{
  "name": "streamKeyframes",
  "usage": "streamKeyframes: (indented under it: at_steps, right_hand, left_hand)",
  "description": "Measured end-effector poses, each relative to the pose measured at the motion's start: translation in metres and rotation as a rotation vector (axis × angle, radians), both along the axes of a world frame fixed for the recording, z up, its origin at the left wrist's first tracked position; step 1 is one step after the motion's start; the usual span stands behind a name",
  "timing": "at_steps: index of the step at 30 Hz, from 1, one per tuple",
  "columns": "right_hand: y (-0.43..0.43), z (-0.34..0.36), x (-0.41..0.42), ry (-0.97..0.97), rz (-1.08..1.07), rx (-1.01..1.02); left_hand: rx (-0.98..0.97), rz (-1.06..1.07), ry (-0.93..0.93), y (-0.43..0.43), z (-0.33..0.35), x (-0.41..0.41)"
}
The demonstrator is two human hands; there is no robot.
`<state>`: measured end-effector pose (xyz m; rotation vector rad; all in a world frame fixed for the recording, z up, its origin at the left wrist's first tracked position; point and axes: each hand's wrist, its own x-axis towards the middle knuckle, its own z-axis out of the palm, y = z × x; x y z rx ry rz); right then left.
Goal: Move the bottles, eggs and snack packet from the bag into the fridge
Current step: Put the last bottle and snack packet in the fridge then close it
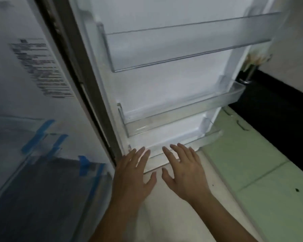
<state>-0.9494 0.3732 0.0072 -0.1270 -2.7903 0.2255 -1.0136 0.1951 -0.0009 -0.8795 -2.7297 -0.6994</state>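
The white fridge [33, 110] fills the left of the frame — strips of blue tape [38, 135] stick on its clear plastic drawers [42, 189]. In the middle, its white open door [164, 88] shows clear plastic door shelves [182, 44]. At the lower middle the left hand [132, 175] and right hand [184, 173] reach side by side to the door's bottom edge — fingers straight, holding nothing. Pale green floor tiles [252, 163] lie at the right.
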Motion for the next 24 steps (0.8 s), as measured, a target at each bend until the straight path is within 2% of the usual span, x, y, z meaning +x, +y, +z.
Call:
streamKeyframes:
  at_steps: [6,12,17,24]
  right_hand:
    - [0.056,0.008,0.102,-0.01,-0.397,0.019]
    - [0.087,0.011,0.252,-0.018,-0.794,0.017]
    - [0.073,0.008,0.388,-0.008,-1.114,0.008]
    - [0.009,-0.008,0.539,-0.014,-1.509,-0.034]
  left_hand:
    - [-0.027,-0.39,0.048,0.095,0.001,0.043]
    - [-0.03,-0.782,0.078,0.185,0.009,0.148]
    - [-0.057,-1.074,0.076,0.225,0.011,0.265]
    - [-0.096,-1.42,0.07,0.228,0.004,0.411]
